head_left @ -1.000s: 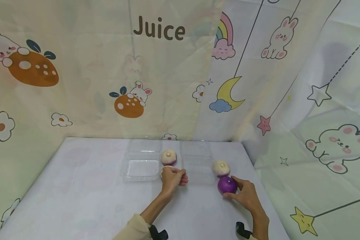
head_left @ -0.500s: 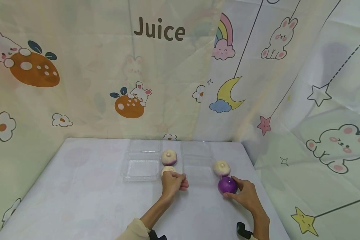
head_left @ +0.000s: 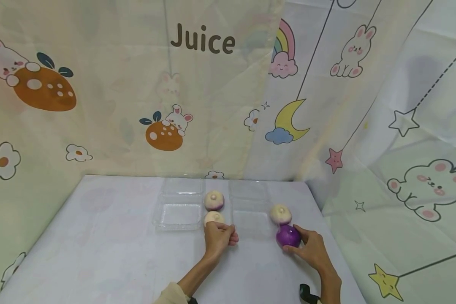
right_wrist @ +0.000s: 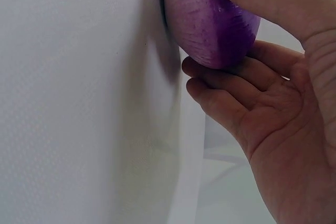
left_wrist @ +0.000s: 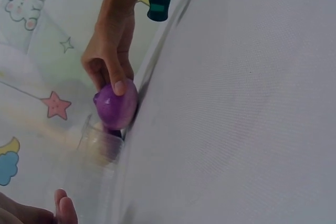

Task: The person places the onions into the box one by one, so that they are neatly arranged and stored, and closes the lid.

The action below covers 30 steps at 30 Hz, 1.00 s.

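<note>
My right hand (head_left: 309, 249) grips a shiny purple, turnip-like vegetable (head_left: 288, 236) at the table's right. Its thumb and fingers lie on either side of the vegetable (right_wrist: 210, 19) in the right wrist view, which shows paler streaks on one side. A cream-and-purple one (head_left: 280, 214) sits right behind it. At the middle, my left hand (head_left: 217, 240) is by the near edge of another cream-topped one (head_left: 214, 218) and overlaps it in the head view. Loosely bent, its fingers (left_wrist: 64, 208) show nothing in them. Farther back is a fourth vegetable (head_left: 214, 200), knob up.
Two clear plastic clamshell boxes stand with lids up: the left box (head_left: 178, 215) is left of the middle vegetables, the right box (head_left: 251, 221) between the two pairs. All rest on a white table (head_left: 99, 245). Behind hangs a cartoon-printed cloth (head_left: 213, 93).
My left hand has drawn slightly back toward me, so more of the near middle vegetable shows. The right hand stays on the purple vegetable in the same place.
</note>
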### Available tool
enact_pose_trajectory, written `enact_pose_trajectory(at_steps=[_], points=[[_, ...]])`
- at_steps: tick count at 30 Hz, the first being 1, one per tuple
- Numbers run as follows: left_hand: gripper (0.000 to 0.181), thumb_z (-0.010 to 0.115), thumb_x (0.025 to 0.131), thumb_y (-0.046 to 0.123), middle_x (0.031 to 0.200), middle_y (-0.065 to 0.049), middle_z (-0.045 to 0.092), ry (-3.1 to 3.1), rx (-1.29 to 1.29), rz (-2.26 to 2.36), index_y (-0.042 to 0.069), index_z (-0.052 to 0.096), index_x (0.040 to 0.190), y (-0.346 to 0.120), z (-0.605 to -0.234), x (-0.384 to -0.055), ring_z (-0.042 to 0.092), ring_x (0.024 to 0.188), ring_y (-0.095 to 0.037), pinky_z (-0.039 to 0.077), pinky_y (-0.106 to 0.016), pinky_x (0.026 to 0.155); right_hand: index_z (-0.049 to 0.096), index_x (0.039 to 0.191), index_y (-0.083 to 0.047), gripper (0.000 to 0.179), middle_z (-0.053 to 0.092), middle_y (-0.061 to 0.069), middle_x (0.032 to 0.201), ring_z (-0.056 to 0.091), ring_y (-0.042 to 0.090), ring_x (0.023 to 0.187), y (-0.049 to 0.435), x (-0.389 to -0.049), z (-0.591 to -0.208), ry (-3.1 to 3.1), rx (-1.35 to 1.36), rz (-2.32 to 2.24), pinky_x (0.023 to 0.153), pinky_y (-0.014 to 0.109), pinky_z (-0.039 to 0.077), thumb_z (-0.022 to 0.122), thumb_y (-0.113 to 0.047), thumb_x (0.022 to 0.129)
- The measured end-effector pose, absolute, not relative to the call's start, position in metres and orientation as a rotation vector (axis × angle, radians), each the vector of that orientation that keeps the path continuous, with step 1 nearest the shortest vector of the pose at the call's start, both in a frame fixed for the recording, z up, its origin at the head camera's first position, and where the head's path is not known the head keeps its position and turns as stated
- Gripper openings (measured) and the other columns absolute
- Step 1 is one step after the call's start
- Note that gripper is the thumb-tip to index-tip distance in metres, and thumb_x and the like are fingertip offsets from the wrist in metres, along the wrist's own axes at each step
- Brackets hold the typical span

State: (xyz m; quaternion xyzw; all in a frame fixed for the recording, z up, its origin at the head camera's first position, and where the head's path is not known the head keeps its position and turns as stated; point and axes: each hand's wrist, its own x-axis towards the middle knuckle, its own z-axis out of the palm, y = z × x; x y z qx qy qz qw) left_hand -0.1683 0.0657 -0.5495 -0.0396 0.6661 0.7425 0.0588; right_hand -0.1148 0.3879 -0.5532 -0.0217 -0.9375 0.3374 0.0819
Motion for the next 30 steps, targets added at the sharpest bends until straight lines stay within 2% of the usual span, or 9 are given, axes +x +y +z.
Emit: enact_pose_trajectory(at_steps=[30], points=[[0.018,0.075,0.097,0.000,0.072,-0.021,0.078,2.061,-0.124,2.246,-0.017,0.077,0.090,0.0674,-0.5577,-0.1626,0.075,0.054,-0.014,0.066,-0.028,0.053,0.065,0.141,0.013,0.089,0.070,0.034,0.137,0.070,0.050,0.128,0.3932,-0.1132,-0.5541,-2.763,-0.032,0.980,0.104,0.057,0.062,0.104,-0.031,0.073]])
